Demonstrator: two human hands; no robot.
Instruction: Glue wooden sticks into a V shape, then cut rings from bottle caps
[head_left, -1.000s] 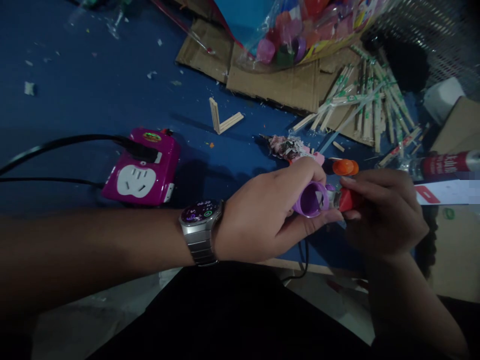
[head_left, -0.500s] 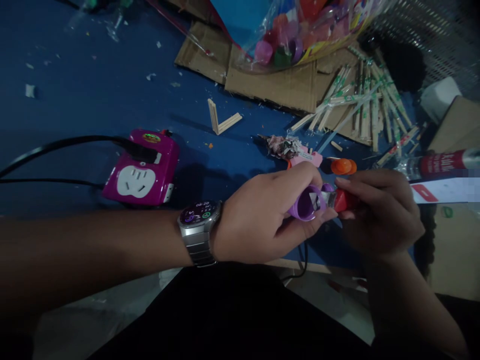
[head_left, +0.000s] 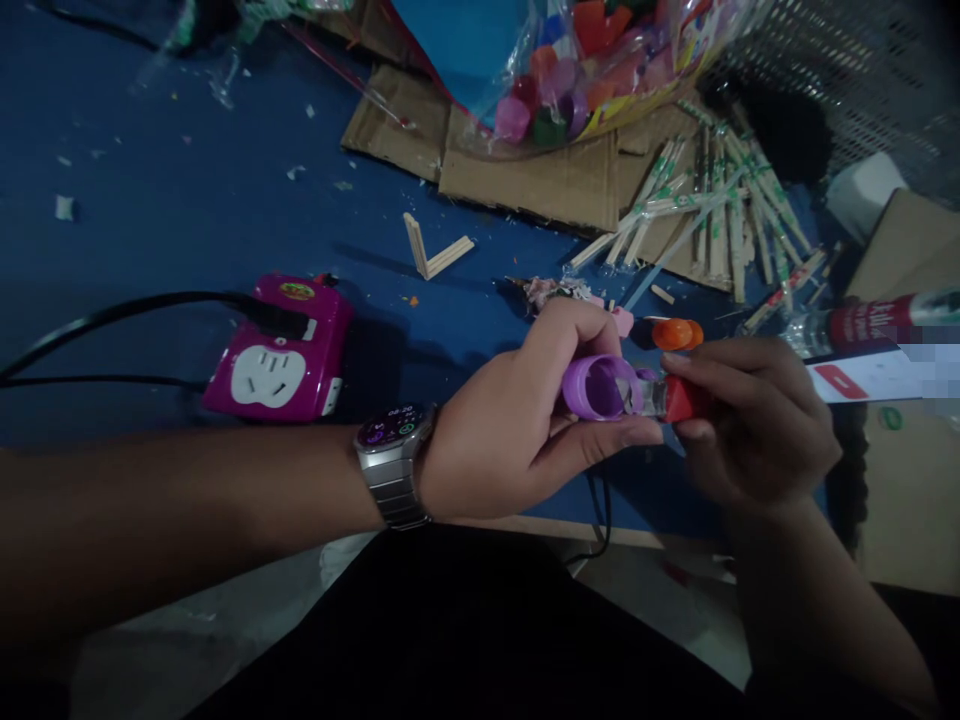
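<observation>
Head view, only feed. I have both bare hands in sight near the front edge of the blue table (head_left: 247,190), working close together.

Left hand (head_left: 487,435): grasping a purple cap (head_left: 574,388), fingers curled behind it and thumb laid along underneath. The cap is clear of the table, its round opening turned toward my camera, with a small purple tab at its right side. A wristwatch (head_left: 394,432) sits on this wrist.

Right hand (head_left: 761,425): grasping a red-handled blade (head_left: 681,399), thumb and fingers closed on the red part. The metal points left to the tab side of the cap, its tip showing at the opening; I cannot tell how deep it bites.

Surroundings, from the hands outward. An orange cap (head_left: 675,333) lies just beyond the right fingers; a charred-looking piece with pink parts (head_left: 555,292) lies just past the left knuckles. Two short bundles of sticks (head_left: 448,257) form a V farther back. Left of them, a magenta power socket (head_left: 279,345) with a black plug in it. At the back, a clear bag of coloured caps (head_left: 559,95) rests on cardboard (head_left: 529,185), wrapped chopsticks (head_left: 720,215) scattered to its right. Far right, a red-labelled bottle (head_left: 874,325) lies on its side.
</observation>
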